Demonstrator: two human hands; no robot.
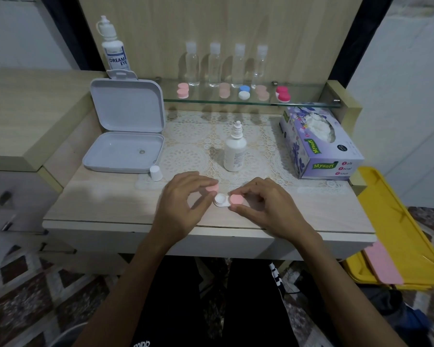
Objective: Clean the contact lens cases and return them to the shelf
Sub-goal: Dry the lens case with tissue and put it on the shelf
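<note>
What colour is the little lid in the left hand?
Pink lid, pinched by the left hand; head view.

Light wood vanity desk (98, 209), wood-panel back (236, 21), white walls (411, 71), patterned diamond floor (48, 284).

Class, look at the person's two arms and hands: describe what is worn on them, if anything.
Both forearms are bare: no sleeves show. The left hand and right hand wear no gloves, and no rings, watch or bracelets are visible.
</note>
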